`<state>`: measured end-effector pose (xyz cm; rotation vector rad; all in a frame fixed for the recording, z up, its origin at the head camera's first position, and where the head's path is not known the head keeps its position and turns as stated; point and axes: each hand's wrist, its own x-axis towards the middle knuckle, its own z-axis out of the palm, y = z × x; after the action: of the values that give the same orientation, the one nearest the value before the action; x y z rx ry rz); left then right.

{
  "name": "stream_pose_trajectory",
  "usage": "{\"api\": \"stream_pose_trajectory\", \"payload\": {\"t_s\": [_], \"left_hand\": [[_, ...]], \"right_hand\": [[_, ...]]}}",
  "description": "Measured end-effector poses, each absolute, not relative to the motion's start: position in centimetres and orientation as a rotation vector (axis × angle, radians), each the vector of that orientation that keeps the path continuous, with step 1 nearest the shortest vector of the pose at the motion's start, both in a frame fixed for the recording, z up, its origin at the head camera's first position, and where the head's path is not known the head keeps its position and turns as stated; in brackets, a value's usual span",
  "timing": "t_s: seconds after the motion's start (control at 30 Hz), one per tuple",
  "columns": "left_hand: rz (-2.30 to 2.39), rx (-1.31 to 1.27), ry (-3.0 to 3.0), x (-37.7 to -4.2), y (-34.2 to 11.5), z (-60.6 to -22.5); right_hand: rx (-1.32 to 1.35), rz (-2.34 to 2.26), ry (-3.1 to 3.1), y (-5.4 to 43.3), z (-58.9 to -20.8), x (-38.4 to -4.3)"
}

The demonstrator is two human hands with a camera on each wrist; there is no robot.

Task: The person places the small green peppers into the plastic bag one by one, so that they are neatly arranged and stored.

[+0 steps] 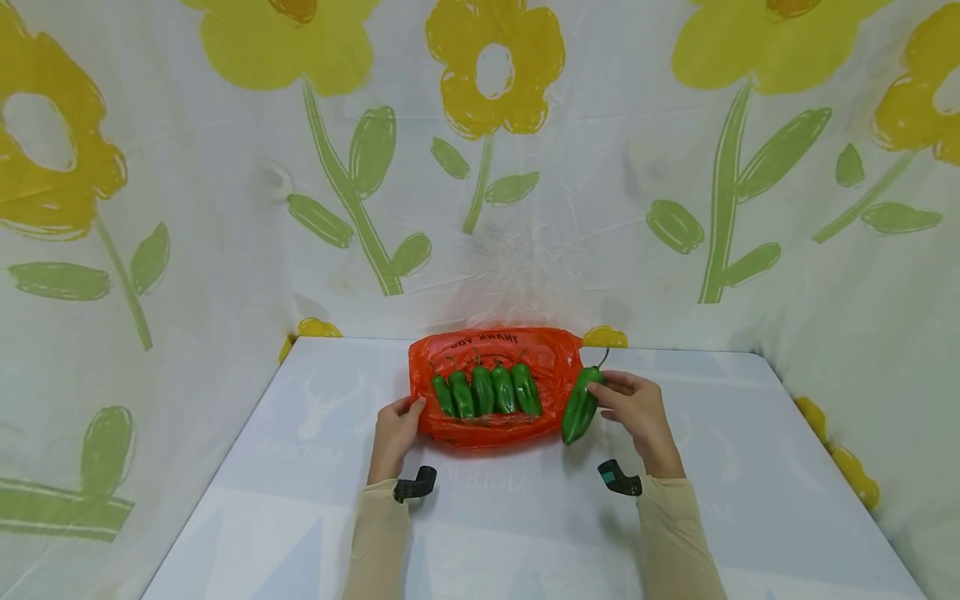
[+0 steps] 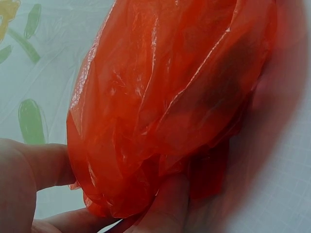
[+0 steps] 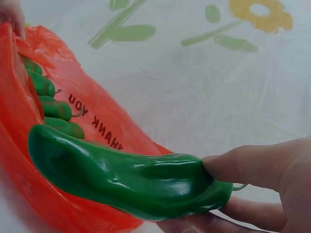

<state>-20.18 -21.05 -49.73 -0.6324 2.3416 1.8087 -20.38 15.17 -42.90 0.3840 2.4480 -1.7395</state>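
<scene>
A red plastic bag printed "THANK YOU" lies with its mouth spread wide near the table's back edge. Several green peppers stand in a row inside it, stems up. My left hand pinches the bag's left side between thumb and fingers; in the left wrist view the red plastic bunches at the fingertips. At the bag's right edge, my right hand holds one larger green pepper near its stem end. In the right wrist view this pepper lies across the bag opening, tip toward the bag.
The white table has faint printed patterns and rounded back corners. A white cloth with yellow flowers hangs behind and at both sides. Each wrist wears a small black camera, such as the left one.
</scene>
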Motion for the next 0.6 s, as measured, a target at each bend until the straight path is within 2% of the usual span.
{"api": "stream_pose_trajectory", "payload": {"t_s": [0.6], "left_hand": [[1.801, -0.62, 2.379, -20.2, -21.0, -49.8]], "right_hand": [[0.341, -1.794, 2.489, 15.1, -41.7, -21.9]]}}
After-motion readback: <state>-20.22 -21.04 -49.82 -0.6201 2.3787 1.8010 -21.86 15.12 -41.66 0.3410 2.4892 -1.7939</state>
